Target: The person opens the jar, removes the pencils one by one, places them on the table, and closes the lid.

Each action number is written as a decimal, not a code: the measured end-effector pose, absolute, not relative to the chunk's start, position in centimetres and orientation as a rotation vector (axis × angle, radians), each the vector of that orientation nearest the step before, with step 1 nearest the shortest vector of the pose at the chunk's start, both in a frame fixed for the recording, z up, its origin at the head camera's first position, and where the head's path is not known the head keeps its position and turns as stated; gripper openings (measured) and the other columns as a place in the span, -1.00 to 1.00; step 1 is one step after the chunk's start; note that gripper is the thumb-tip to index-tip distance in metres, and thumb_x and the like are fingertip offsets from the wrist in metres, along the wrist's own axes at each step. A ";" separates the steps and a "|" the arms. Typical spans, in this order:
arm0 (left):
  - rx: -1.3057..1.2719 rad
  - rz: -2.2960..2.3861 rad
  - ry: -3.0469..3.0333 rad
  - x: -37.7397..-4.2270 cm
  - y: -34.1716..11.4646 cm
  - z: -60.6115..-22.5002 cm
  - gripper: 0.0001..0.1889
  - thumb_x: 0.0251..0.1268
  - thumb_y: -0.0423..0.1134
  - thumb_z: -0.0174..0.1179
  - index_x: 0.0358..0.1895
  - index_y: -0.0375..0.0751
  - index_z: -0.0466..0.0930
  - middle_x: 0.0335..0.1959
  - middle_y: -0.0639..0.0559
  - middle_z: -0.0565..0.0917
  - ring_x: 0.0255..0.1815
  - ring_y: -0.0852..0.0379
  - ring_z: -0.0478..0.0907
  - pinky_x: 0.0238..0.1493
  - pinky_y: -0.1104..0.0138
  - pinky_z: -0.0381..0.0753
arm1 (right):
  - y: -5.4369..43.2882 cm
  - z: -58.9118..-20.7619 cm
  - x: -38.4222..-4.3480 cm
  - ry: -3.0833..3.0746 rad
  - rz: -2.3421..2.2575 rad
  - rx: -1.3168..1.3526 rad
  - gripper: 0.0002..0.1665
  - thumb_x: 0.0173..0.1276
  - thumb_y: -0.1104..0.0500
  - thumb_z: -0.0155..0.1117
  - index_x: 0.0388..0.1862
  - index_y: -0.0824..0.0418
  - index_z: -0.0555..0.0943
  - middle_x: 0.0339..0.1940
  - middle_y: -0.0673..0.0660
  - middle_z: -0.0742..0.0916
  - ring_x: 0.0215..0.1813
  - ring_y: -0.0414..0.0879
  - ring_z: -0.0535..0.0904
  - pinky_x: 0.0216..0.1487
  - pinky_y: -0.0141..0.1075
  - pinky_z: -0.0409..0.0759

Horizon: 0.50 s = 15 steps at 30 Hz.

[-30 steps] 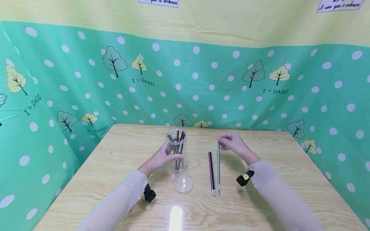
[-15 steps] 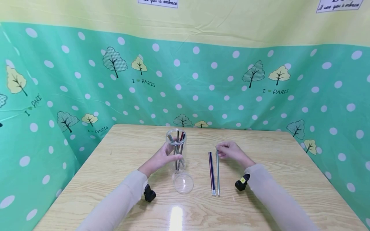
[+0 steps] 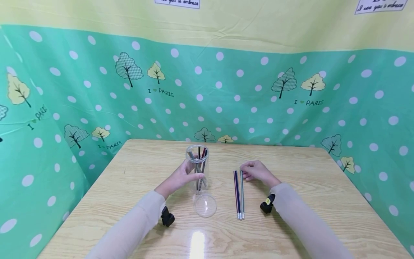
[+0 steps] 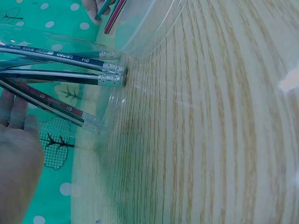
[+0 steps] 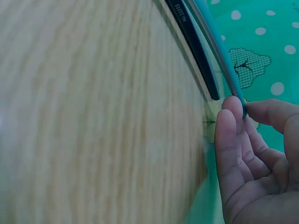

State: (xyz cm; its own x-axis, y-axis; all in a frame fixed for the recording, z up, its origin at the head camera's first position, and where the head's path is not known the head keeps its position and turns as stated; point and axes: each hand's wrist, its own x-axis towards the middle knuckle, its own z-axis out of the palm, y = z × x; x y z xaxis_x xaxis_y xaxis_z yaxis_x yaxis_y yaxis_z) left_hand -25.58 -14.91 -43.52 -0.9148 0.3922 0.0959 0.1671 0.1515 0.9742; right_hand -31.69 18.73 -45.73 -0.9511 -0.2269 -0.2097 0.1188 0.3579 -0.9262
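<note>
My left hand (image 3: 178,180) grips a clear round jar (image 3: 207,181) left of the table's middle, thumb in front and fingers behind it. Inside lean several pencils (image 4: 51,76), dark, red and teal; their metal-banded ends rest at the bottom in the left wrist view. With thumb and fingertips my right hand (image 3: 260,173) pinches the far end of a teal pencil (image 3: 242,196). That pencil lies just right of a few dark pencils (image 3: 237,196), nearly parallel, with their metal-banded ends toward me. In the right wrist view a dark pencil (image 5: 194,51) shows beside the teal one.
A clear round lid (image 3: 206,206) lies on the wooden table (image 3: 145,230) just in front of the jar. Green polka-dot cloth (image 3: 226,90) hangs behind the table and along both sides. Black wrist cameras (image 3: 167,216) sit on both cuffs.
My right hand has brought the teal pencil down, toward me and left, until it lies alongside the dark pencils. My left hand and the jar have stayed in place.
</note>
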 end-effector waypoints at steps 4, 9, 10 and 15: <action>0.539 1.859 2.239 -25.5 -14.8 -43.4 -0.09 0.24 -0.11 0.42 0.57 0.13 0.05 0.57 -0.01 0.19 0.58 0.00 0.03 0.54 0.00 -0.08 | 18.7 -46.0 -31.9 2.339 -1.606 -0.096 -0.63 0.51 0.21 0.20 0.09 0.51 0.57 -0.30 0.21 0.70 -0.34 -0.11 0.68 -0.26 -0.29 0.73; 0.541 1.863 2.238 -25.5 -14.8 -43.5 -0.10 0.24 -0.12 0.42 0.57 0.13 0.06 0.56 -0.01 0.20 0.58 0.00 0.03 0.54 0.00 -0.09 | 18.7 -46.3 -32.2 2.364 -1.575 -0.097 -0.62 0.49 0.19 0.22 0.08 0.48 0.58 -0.26 0.22 0.70 -0.33 -0.10 0.69 -0.25 -0.28 0.73; 0.543 1.864 2.235 -25.5 -14.9 -43.5 -0.10 0.25 -0.12 0.42 0.57 0.13 0.06 0.56 -0.01 0.20 0.58 0.00 0.03 0.54 0.00 -0.09 | 18.6 -46.2 -32.2 2.367 -1.572 -0.091 -0.63 0.48 0.19 0.23 0.08 0.48 0.58 -0.26 0.22 0.70 -0.33 -0.09 0.69 -0.26 -0.28 0.73; 0.553 1.863 2.231 -25.5 -14.9 -43.4 -0.12 0.27 -0.13 0.40 0.57 0.12 0.06 0.56 0.02 0.22 0.58 0.02 0.04 0.54 -0.01 -0.08 | 18.2 -45.8 -32.0 2.397 -1.542 -0.088 -0.65 0.45 0.20 0.25 0.05 0.47 0.61 -0.30 0.20 0.72 -0.37 -0.11 0.68 -0.29 -0.31 0.73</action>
State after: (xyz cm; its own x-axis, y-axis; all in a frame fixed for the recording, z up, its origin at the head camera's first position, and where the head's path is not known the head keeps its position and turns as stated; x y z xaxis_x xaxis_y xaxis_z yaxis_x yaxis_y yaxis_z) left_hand -25.51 -14.87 -43.38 -0.9141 0.3939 0.0964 0.1650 0.1441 0.9757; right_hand -31.99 18.17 -45.80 -0.9562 -0.2059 -0.2079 0.1039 0.4254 -0.8990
